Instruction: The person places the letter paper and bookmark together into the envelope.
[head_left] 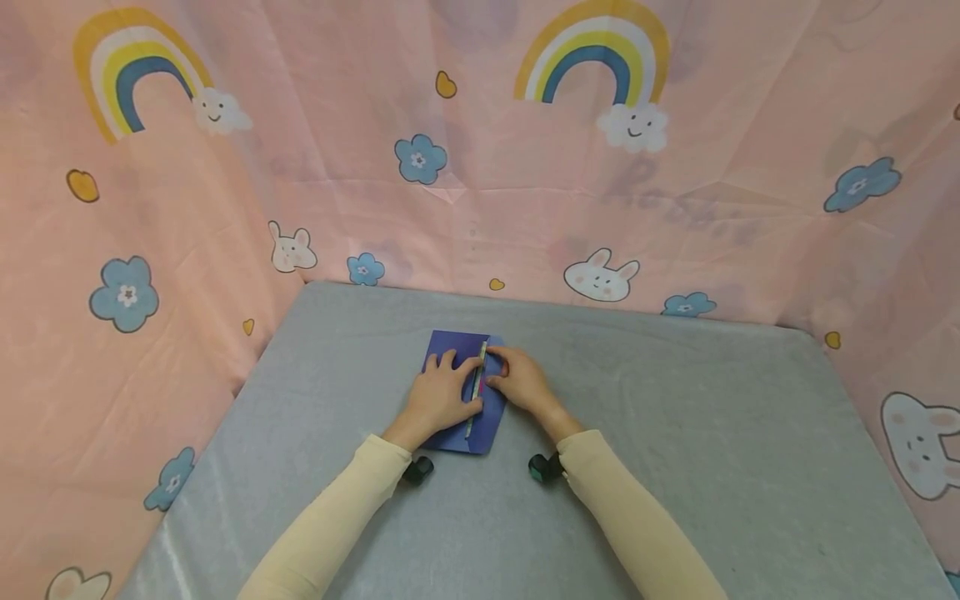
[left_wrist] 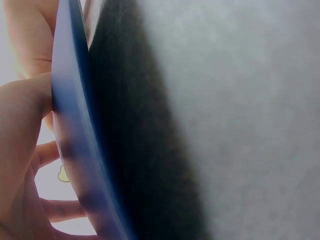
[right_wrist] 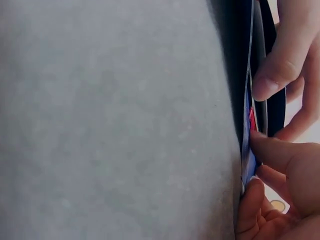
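A blue folder (head_left: 460, 343) lies on the grey-covered table, with a lighter flap along its right side. From the opening between them a thin, multicoloured paper insert (head_left: 479, 375) shows its edge, reddish in the right wrist view. My left hand (head_left: 438, 396) rests spread on the folder's left part, thumb and forefinger reaching the opening. My right hand (head_left: 525, 385) comes from the right, its thumb and curled forefinger pinching at the insert's edge. In the right wrist view the left thumb (right_wrist: 272, 82) lies just above the right hand (right_wrist: 285, 175).
The grey cloth (head_left: 675, 450) covers the table around the folder. A pink curtain (head_left: 337, 125) printed with rainbows, flowers and rabbits hangs behind and along the sides. Small dark wrist cameras (head_left: 543, 468) sit under the sleeve cuffs, near the tabletop.
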